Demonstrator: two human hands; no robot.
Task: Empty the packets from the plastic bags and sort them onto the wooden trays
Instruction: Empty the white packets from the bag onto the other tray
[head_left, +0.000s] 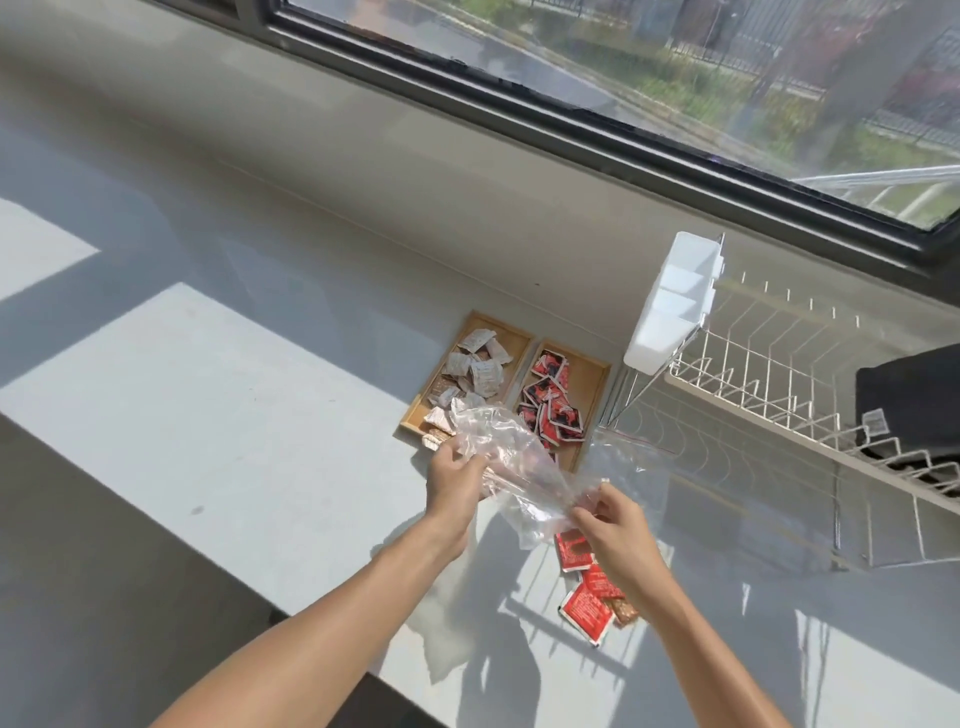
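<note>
Clear, crumpled plastic bag (511, 467) held up between both hands above a pale grey, glossy countertop (234, 415). Left hand (453, 480) pinching one end of the bag, fingers closed on the film; right hand (613, 535) gripping the other end, fingertips (584, 514) curled into the plastic. Just beyond the left fingers, two shallow wooden trays side by side and touching: left tray (415, 410) filled with white packets (478, 369) plus a few brownish ones at its near end, right tray (592, 395) filled with red-and-black packets (550, 405). Bag partly covering the near ends of both trays. Directly under the right hand, on the counter, a small loose cluster of red packets (576, 608) with one brown packet (623, 613) beside them. Below the left wrist, flat on the counter, a second bag (447, 623), whitish and limp. Past the right fingers, toward the far right, another clear zip bag (628, 457) with a red seal line, lying beside the right tray. Further right, a white wire dish rack (779, 410) with a white plastic cutlery holder (670, 306) hung on its near corner and a black object (914, 400) resting in it; cannot tell what. Hard sunlight in bright rectangles across the counter, sharp shadows of arms and rack. Behind the trays, a low grey upstand, then a dark-framed window (571, 119) along the wall, greenery and a fence outside
</note>
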